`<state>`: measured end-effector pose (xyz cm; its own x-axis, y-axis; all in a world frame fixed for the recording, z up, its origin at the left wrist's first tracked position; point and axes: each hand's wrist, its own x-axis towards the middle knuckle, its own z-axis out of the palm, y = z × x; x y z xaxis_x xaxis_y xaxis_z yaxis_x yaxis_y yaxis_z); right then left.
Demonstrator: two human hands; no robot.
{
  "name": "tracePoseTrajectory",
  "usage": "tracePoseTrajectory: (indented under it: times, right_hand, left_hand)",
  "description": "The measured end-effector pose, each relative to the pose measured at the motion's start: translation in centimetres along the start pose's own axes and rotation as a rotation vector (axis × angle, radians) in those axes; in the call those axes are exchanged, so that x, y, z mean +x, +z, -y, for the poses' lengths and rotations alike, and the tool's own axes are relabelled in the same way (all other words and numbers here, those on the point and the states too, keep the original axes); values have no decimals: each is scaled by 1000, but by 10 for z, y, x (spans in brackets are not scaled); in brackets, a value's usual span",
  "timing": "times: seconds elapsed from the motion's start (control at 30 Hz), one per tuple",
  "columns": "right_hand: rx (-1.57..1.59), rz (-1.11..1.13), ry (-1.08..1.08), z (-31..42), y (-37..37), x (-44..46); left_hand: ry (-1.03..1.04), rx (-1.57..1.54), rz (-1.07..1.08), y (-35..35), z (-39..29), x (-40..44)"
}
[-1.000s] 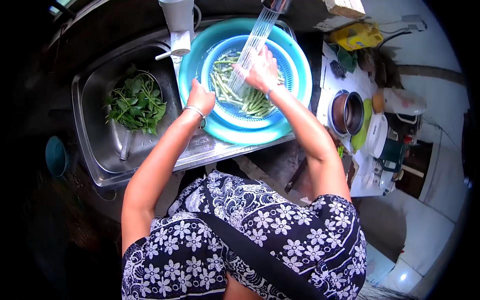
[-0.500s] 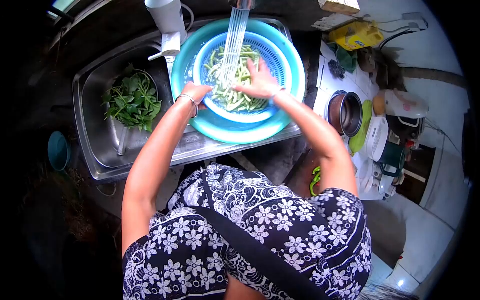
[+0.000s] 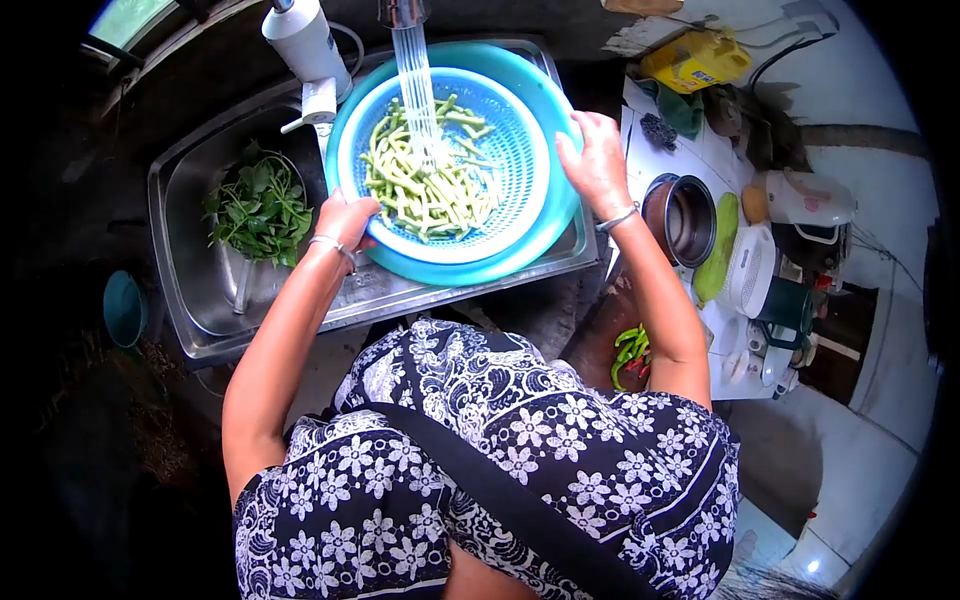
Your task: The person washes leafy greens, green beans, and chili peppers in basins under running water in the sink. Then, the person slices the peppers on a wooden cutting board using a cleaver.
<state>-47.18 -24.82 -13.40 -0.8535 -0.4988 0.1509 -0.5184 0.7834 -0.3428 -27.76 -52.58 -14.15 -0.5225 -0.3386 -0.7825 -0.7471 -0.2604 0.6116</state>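
Observation:
A blue plastic colander (image 3: 525,150) holds cut green beans (image 3: 430,195) inside a larger teal basin (image 3: 500,268) on the sink. Water pours from the faucet (image 3: 403,12) onto the beans. My left hand (image 3: 345,222) grips the colander's near-left rim, thumb on top and fingers partly hidden beneath. At the right side of the basin, my right hand (image 3: 600,170) is closed over the basin's rim, its thumb toward the colander and its fingers bent.
Leafy greens (image 3: 262,205) lie in the left sink bowl (image 3: 195,285). A white appliance (image 3: 303,45) stands behind. To the right are a metal pot (image 3: 690,215), a long green gourd (image 3: 717,250), a yellow jug (image 3: 690,60) and peppers (image 3: 630,350).
My right hand has left the beans and moved right to the basin's rim. The colander has shifted left within the basin, with my left hand on its rim.

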Motion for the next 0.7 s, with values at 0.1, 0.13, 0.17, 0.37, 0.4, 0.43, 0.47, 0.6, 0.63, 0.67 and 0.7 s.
tracePoseTrajectory:
  times: [0.1,0.13,0.17,0.37,0.4,0.43,0.47,0.6,0.63,0.67,0.7]
  right_hand:
    - [-45,148,294,-27,3,-6]
    - [35,255,401,-35,8,-6]
    - [252,346,513,-40,13,-10]
    - [1165,368,773,-37,28,-30]
    - [1222,336,763,-37,31,-30]
    - [1278,308,758,-37,34,-31]
    - [1294,300,753,-36,32,-31]
    - [1360,286,774,-19,-5,-28]
    - [1389,278,767,-18,-9,-28]
    - [1415,266,762,-18,-14,-29]
    - [1409,296,730,-10,-29,-27]
  left_hand:
    - [21,-113,-21,-4,3,-16]
    - [28,-171,-27,-6,4,-25]
    - [19,-101,-1,-11,-2,-36]
    - [37,-246,-35,-22,0,-86]
    - [48,-267,-67,-24,-1,-97]
    - [54,-275,-80,-28,1,-107]
    - [62,-281,-102,-34,5,-115]
    - [29,-309,-252,-57,18,-144]
    - [18,-298,-234,-73,25,-150]
    - [8,-288,-213,-89,33,-156]
    - [20,-351,-264,-92,30,-167]
